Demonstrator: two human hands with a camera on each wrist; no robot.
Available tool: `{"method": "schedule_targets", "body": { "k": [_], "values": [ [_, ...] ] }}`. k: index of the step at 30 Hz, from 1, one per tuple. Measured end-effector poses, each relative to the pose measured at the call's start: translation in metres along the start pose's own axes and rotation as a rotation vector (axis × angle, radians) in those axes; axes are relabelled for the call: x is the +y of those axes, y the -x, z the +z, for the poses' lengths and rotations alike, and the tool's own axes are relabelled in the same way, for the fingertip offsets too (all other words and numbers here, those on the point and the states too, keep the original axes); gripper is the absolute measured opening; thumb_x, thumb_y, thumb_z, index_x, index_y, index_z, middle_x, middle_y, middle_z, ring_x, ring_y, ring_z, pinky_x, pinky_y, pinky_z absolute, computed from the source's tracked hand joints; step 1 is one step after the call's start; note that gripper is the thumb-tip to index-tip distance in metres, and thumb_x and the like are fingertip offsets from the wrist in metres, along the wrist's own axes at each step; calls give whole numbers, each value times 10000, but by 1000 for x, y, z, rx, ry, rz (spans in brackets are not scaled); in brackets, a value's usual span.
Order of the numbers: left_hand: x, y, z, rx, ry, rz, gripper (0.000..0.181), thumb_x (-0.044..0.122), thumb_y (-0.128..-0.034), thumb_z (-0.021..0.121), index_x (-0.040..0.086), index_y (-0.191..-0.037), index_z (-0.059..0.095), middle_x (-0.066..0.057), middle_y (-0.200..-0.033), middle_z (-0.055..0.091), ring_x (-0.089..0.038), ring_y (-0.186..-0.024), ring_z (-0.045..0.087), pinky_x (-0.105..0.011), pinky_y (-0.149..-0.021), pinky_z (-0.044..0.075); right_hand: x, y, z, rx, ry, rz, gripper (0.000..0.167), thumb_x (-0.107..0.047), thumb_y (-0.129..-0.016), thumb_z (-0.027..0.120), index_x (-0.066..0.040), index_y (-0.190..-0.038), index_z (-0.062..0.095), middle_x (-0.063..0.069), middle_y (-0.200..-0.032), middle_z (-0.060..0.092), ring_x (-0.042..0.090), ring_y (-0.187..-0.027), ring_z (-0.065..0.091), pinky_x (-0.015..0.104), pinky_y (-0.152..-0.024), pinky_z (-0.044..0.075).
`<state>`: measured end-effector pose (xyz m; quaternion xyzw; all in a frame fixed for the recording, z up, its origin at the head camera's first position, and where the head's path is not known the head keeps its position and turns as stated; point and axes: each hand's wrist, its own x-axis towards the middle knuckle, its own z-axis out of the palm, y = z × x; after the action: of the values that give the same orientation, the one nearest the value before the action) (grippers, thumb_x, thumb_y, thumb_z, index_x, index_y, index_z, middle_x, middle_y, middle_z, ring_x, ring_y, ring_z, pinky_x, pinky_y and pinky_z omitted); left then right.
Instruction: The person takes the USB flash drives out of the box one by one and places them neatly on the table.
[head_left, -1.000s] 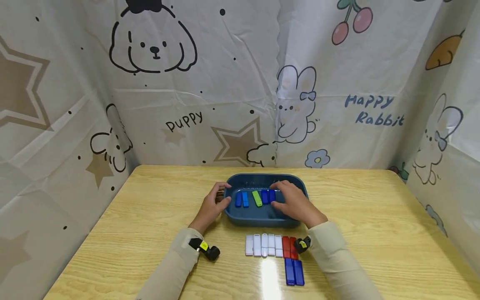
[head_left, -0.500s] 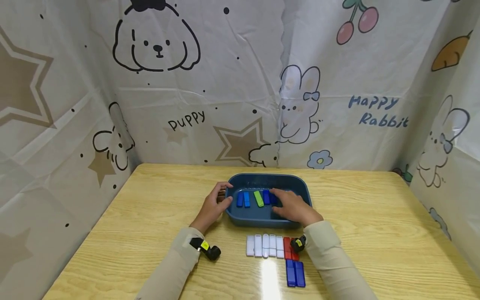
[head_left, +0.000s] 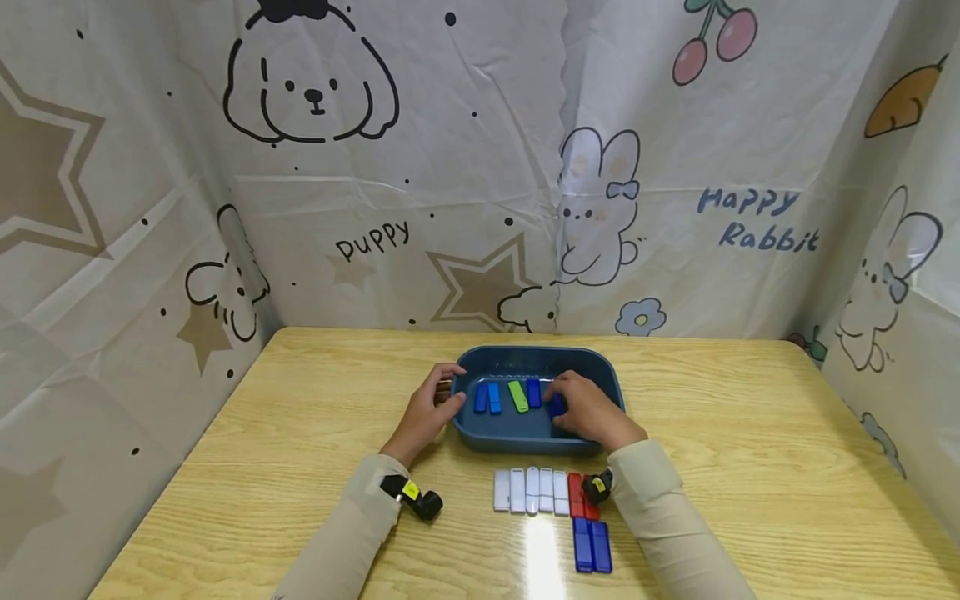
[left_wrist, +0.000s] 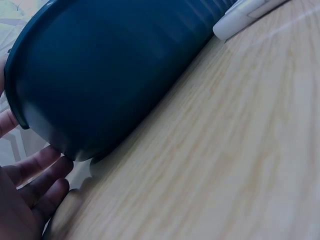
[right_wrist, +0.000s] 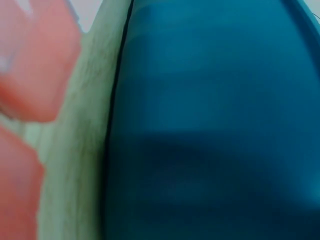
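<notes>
In the head view a dark blue-green plastic tub [head_left: 502, 443] stands on the table. My left hand [head_left: 422, 417] holds its left end, thumb and index finger at the rim; in the left wrist view other fingers [left_wrist: 50, 175] touch its outer wall. My right hand [head_left: 592, 410] reaches inside the tub and pinches a small dark blue stick [head_left: 557, 406], partly hidden by the fingers. Left of it in the tub lie another dark blue stick [head_left: 533, 393], a green stick [head_left: 518, 397], a light blue stick [head_left: 494, 398] and a blue stick [head_left: 480, 398].
Before the tub several white sticks [head_left: 532, 490] lie side by side, with red sticks [head_left: 576, 495] at their right, partly covered by the wrist camera [head_left: 597, 486]. Two blue sticks [head_left: 592, 546] lie nearer. A printed curtain [head_left: 465, 167] hangs behind the table.
The right hand has drawn the rightmost dark blue stick a little right and nearer, away from its neighbour, its fingers closing on it. The left hand stays at the tub's end.
</notes>
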<state>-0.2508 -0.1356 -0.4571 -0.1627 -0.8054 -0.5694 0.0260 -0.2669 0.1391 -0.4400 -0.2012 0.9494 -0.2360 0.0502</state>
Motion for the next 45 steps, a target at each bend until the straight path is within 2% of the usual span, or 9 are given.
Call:
{"method": "schedule_targets", "body": {
  "k": [10, 17, 21, 25, 30, 36, 40, 45],
  "values": [
    [-3, -1, 0, -16, -3, -4, 370, 87, -940, 566, 48, -1299, 486, -165, -1337, 497, -315, -1190, 497, -442, -985, 427, -1, 2, -1, 33, 12, 10, 261, -91, -787, 778, -86, -1032, 689, 109, -1053, 565, 256, -944, 515, 430, -866, 481],
    [-37, -12, 4, 6, 5, 3, 360, 123, -946, 578, 131, -1297, 501, -126, -1349, 498, -301, -1200, 490, -459, -989, 420, -5, 5, -5, 130, 39, 1, 350, -185, -793, 793, -91, -1109, 673, 103, -1107, 566, 270, -1003, 502, 440, -911, 479],
    [-41, -12, 4, 24, -4, 18, 348, 135, -939, 587, 175, -1276, 510, -91, -1332, 513, -269, -1181, 503, -446, -977, 433, -10, 12, -11, 190, 47, -34, 438, -220, -789, 797, -63, -1167, 637, 111, -1162, 571, 266, -1045, 516, 462, -952, 467],
    [-42, -12, 4, 35, -2, 16, 339, 139, -934, 590, 215, -1256, 512, -69, -1315, 516, -252, -1169, 508, -436, -975, 438, -17, 22, -19, 249, 44, -91, 475, -240, -788, 794, -46, -1182, 613, 107, -1179, 577, 259, -1052, 528, 459, -950, 470],
    [-43, -13, 6, 31, 4, 17, 343, 137, -939, 586, 185, -1270, 511, -99, -1313, 514, -274, -1165, 509, -453, -981, 431, -28, 42, -27, 285, 44, -175, 459, -253, -790, 790, -64, -1170, 614, 67, -1165, 568, 218, -1044, 534, 418, -930, 496],
    [-42, -12, 7, 28, -5, 7, 337, 149, -938, 586, 199, -1264, 513, -77, -1304, 522, -253, -1159, 512, -439, -977, 437, -40, 68, -28, 315, 83, -358, 445, -231, -762, 813, -84, -1148, 647, 22, -1105, 543, 145, -978, 519, 317, -836, 531],
    [-42, -12, 8, 29, -7, 10, 334, 151, -931, 590, 214, -1250, 513, -65, -1288, 528, -243, -1145, 517, -431, -968, 442, -43, 86, -23, 270, 83, -456, 427, -218, -764, 809, -83, -1143, 667, 9, -1081, 530, 105, -915, 501, 237, -754, 525],
    [-40, -11, 6, 29, -13, 12, 344, 156, -931, 587, 199, -1263, 508, -79, -1307, 518, -262, -1154, 516, -444, -968, 442, -43, 106, -14, 167, 73, -498, 360, -219, -770, 800, -104, -1092, 688, -16, -1038, 523, 89, -874, 483, 218, -731, 511]
  ]
}}
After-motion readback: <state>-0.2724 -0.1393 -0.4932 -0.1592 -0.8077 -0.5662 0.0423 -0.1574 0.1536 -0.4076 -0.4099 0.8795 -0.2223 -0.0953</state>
